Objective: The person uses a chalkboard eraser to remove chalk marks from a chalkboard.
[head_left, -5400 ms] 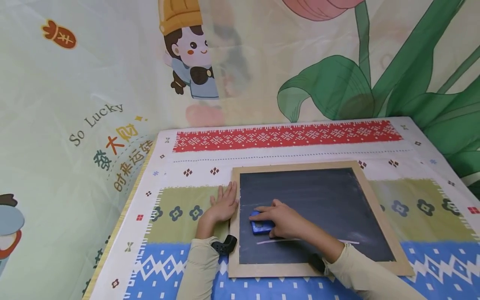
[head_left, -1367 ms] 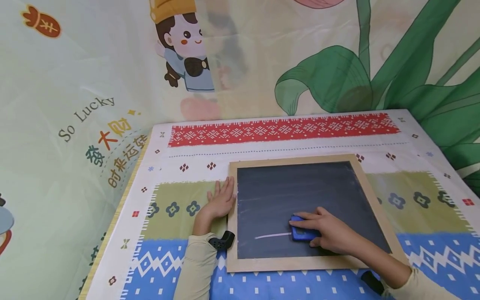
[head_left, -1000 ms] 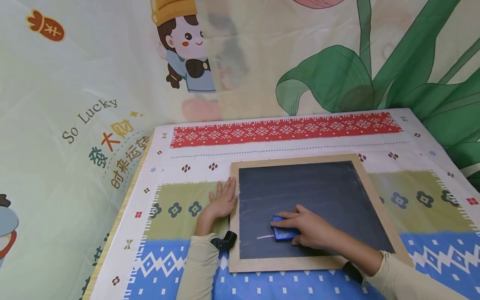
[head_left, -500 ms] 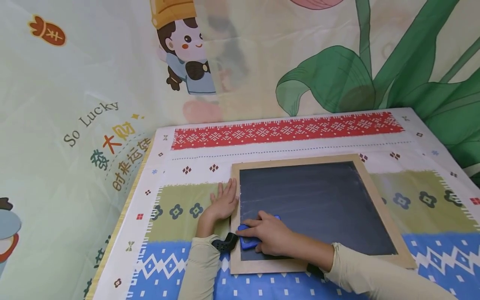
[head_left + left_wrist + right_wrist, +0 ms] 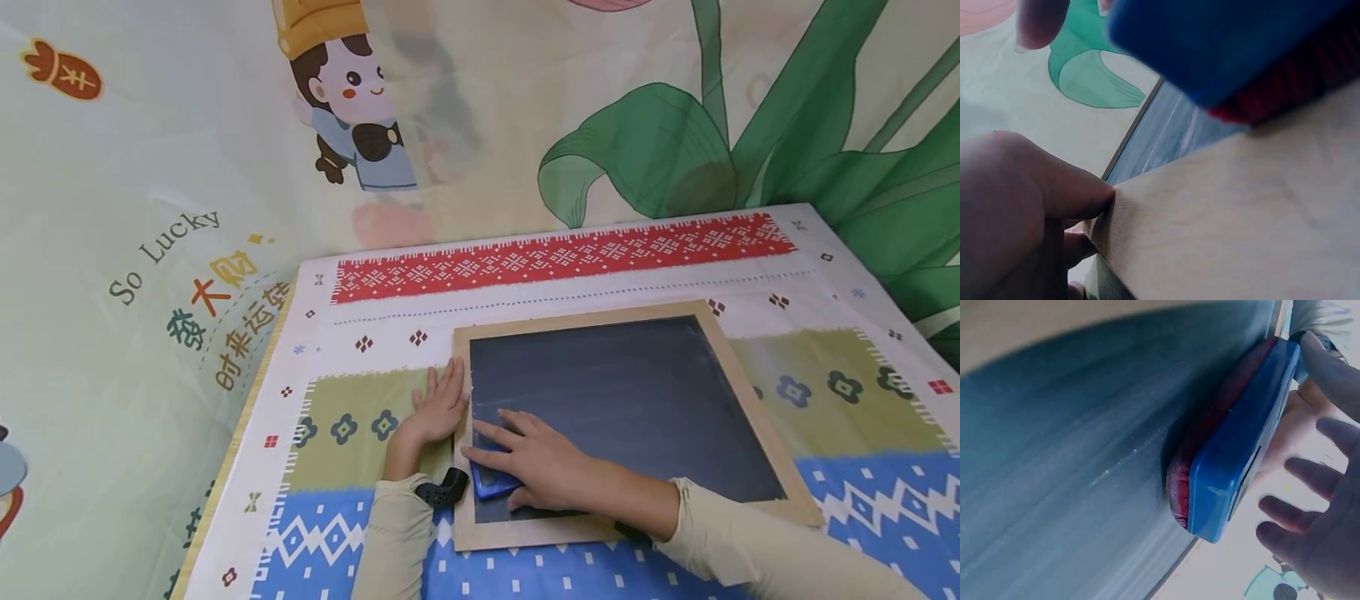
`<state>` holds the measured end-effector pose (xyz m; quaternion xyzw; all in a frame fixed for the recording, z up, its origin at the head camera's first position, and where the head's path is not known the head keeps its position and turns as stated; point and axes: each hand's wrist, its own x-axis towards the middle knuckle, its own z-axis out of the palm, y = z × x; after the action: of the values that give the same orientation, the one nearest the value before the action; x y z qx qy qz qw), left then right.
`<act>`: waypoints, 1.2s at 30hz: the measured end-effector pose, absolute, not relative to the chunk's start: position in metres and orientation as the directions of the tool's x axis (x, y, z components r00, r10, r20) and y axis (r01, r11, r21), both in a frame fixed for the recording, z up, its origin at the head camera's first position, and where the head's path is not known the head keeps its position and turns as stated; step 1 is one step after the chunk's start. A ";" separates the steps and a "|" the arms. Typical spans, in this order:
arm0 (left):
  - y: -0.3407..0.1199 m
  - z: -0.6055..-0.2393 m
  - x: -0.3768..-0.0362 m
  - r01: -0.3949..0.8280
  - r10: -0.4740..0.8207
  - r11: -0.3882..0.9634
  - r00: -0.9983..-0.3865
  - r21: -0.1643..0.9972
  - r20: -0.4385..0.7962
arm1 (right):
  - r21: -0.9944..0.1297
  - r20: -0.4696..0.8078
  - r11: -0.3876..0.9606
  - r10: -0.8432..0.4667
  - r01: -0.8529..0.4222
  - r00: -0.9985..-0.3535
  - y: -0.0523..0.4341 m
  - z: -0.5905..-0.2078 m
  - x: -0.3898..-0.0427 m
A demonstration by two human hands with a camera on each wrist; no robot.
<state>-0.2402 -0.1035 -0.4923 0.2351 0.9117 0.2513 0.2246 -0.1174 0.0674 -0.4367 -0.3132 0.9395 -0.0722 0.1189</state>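
Observation:
A small chalkboard (image 5: 607, 383) in a light wooden frame lies flat on the cloth. Against its left frame edge rests my left hand (image 5: 433, 414), fingers straight and spread; the left wrist view shows a digit touching the frame (image 5: 1166, 231). A blue eraser (image 5: 491, 485) with red felt sits at the board's lower left, felt side down. My right hand (image 5: 543, 462) hovers over it with spread fingers, which stand apart from the eraser (image 5: 1241, 450) in the right wrist view. Part of the eraser is hidden under this hand. Faint chalk smears show on the board.
A patterned cloth (image 5: 360, 542) covers the table, with a red band (image 5: 562, 254) at the back. Behind stands a printed wall covering (image 5: 480, 108). A black wrist device (image 5: 444, 490) sits on my left wrist by the frame.
My right hand has wiped the eraser leftward along the white chalk line to the left frame; the line is no longer visible. Its fingers have now spread off the eraser. The left hand stayed.

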 end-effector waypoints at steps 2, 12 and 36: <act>-0.104 -0.492 -0.240 0.310 0.537 0.762 -0.793 0.568 -0.289 | -0.182 -0.180 0.784 -0.620 -0.593 -0.764 0.069 -0.436 -0.117; -0.110 -0.493 -0.243 0.308 0.530 0.768 -0.798 0.562 -0.287 | -0.219 -0.144 0.797 -0.597 -0.563 -0.789 0.110 -0.446 -0.106; -0.104 -0.494 -0.244 0.321 0.554 0.759 -0.776 0.566 -0.303 | -0.347 -0.083 0.928 -0.172 -0.133 -0.982 0.279 -0.443 -0.022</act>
<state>-0.2439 -0.1043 -0.4935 0.2407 0.9086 0.2498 0.2327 -0.0223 0.2789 -0.4433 -0.0779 0.9803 -0.1725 0.0560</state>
